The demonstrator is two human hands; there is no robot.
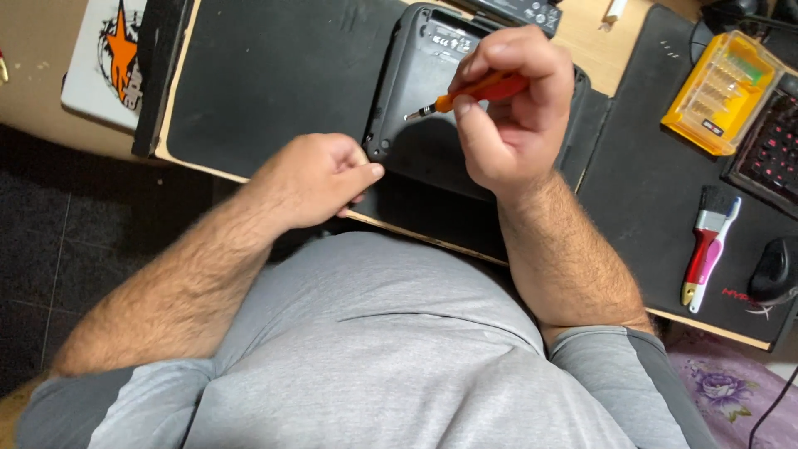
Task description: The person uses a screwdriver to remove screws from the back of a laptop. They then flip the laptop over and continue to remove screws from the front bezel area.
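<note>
The person leans over the bench (582,41), and the right hand (511,108) has its grip pinched around a small precision screwdriver (470,94) with an orange handle, thumb and fingertips wrapped on the handle while the dark metal tip points toward nine o'clock and sits over the underside of a black device (416,100), a rounded plastic casing lying on a black mat (274,75). I cannot tell whether the tip actually touches the casing. The left hand (320,179) lies at about seven o'clock from the device, its grip loosely curled with nothing in it, the thumb tip pressed against the casing's near-left corner. At three o'clock from the right hand, well apart, a yellow bit case (725,91) lies with rows of bits showing through its clear lid, just beside a dark keyboard (769,154) with red-lit keys. At about four o'clock, a small paintbrush (706,241) with a red handle lies next to a pink-handled tool on a second black mat (657,183), and a black mouse (773,270) lies just beyond them. At ten o'clock, far off at the bench's corner, lies a white item bearing an orange star sticker (116,54).
</note>
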